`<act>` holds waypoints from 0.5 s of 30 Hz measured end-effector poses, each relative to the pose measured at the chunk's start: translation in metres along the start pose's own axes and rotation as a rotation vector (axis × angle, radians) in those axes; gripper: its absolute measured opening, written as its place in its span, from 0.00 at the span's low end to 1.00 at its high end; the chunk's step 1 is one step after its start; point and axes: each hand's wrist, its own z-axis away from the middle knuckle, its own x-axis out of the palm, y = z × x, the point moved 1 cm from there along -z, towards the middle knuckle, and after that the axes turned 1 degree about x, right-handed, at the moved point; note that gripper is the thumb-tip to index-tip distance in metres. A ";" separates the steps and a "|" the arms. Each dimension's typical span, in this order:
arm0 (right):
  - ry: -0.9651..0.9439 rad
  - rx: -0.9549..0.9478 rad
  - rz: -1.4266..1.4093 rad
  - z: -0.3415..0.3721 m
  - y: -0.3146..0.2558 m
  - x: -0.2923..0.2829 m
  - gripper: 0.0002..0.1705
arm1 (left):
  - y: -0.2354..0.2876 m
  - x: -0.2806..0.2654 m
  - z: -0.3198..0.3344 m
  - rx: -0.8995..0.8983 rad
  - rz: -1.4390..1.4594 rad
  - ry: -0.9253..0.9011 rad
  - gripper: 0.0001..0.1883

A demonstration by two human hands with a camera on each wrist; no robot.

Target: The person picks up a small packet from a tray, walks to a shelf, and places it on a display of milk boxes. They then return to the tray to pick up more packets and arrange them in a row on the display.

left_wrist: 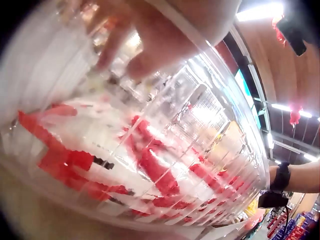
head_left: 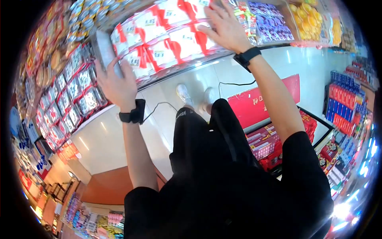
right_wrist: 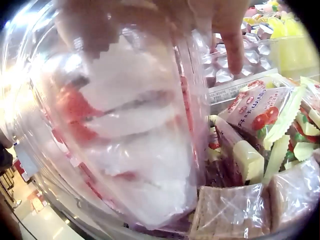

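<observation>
White packets with red marks [head_left: 161, 49] lie in rows in the head view; both wrist views show such packets [left_wrist: 157, 170] [right_wrist: 135, 130] behind ridged clear plastic. My left hand [head_left: 117, 84] is at the left end of these rows, fingers spread beside a grey-white divider [head_left: 104, 47]. My right hand [head_left: 227, 32] reaches over their right end with its fingers apart. In the left wrist view, blurred fingers of the left hand [left_wrist: 165, 37] show at the top. In the right wrist view, one finger of the right hand [right_wrist: 227, 27] points down beside the plastic; contact is unclear.
Silver-and-red packs [head_left: 75, 91] fill the shelf at left. Purple packets [head_left: 268, 22] and yellow items [head_left: 308, 20] are at right. Wrapped sweets [right_wrist: 260, 110] lie beside the clear plastic. A red panel [head_left: 264, 101] and boxed goods [head_left: 264, 143] stand low at right.
</observation>
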 end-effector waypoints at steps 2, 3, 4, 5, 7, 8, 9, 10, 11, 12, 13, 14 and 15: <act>-0.042 0.023 -0.012 -0.001 -0.002 -0.004 0.39 | 0.003 0.000 -0.001 -0.070 0.014 -0.002 0.18; -0.063 0.019 -0.012 -0.002 -0.002 -0.006 0.39 | 0.002 0.000 -0.001 -0.080 0.008 -0.005 0.18; -0.073 0.020 -0.007 -0.003 -0.002 -0.007 0.39 | 0.002 0.000 -0.001 -0.087 0.001 -0.007 0.18; -0.082 0.023 -0.004 -0.004 -0.003 -0.007 0.39 | 0.002 0.000 -0.002 -0.109 0.019 -0.006 0.17; -0.099 0.043 -0.010 -0.004 -0.005 -0.008 0.39 | 0.000 0.001 -0.003 -0.100 0.039 -0.012 0.17; -0.109 0.045 -0.013 -0.003 -0.005 -0.008 0.39 | 0.000 0.000 -0.002 -0.096 0.047 -0.017 0.18; -0.115 0.047 -0.015 -0.004 -0.004 -0.008 0.39 | 0.001 -0.001 -0.002 -0.111 0.036 -0.038 0.18; -0.118 0.053 -0.016 -0.006 -0.004 -0.007 0.39 | 0.002 -0.002 -0.002 -0.112 0.015 -0.047 0.18; -0.129 0.059 -0.024 -0.006 -0.005 -0.008 0.40 | 0.004 -0.003 -0.002 -0.110 -0.001 -0.059 0.18; -0.126 0.054 -0.011 -0.008 -0.003 -0.008 0.40 | 0.004 -0.002 -0.004 -0.109 -0.015 -0.063 0.18; -0.124 0.047 0.000 -0.009 -0.004 -0.007 0.40 | 0.003 0.000 -0.006 -0.103 -0.011 -0.054 0.18; -0.129 0.046 0.008 -0.007 -0.005 -0.008 0.40 | 0.002 0.000 -0.005 -0.096 -0.006 -0.053 0.19; -0.130 0.050 0.000 -0.006 -0.006 -0.008 0.40 | 0.002 0.000 -0.003 -0.089 -0.001 -0.056 0.19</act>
